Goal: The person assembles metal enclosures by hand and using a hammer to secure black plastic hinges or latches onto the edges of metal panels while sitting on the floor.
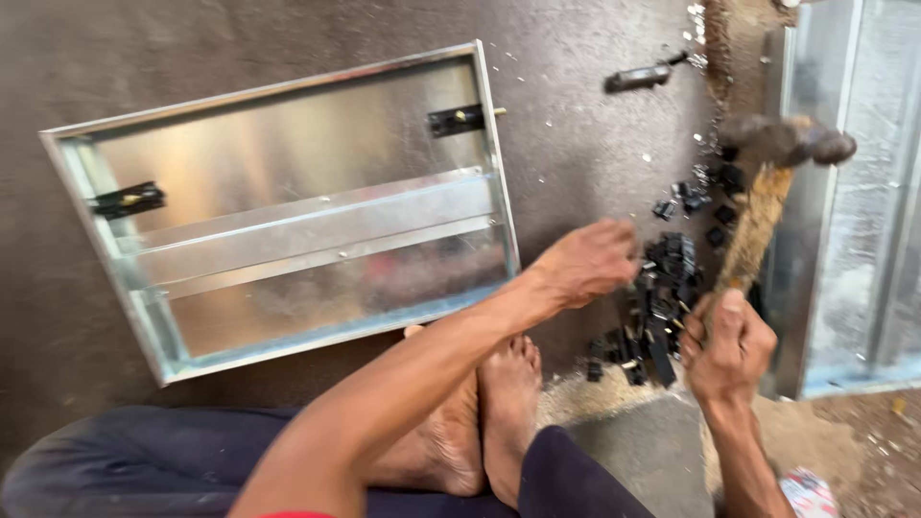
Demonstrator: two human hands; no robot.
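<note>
My right hand (731,347) grips the wooden handle of a hammer (767,182), whose dark metal head points up and right, blurred. My left hand (587,261) reaches across my body into a pile of small black plastic pieces (662,307) on the dark floor, fingers curled down over them; whether it holds one is hidden. A shallow galvanised metal tray (288,144) with a folded cross strip lies flat to the left, with a black clip (129,200) on its left wall and another black clip (457,119) on its right wall.
My bare feet (489,412) and dark trousers (144,460) sit at the bottom. A second metal frame (863,221) lies at the right edge. A dark cylindrical tool (638,77) lies at the top. Sawdust and white flecks litter the floor.
</note>
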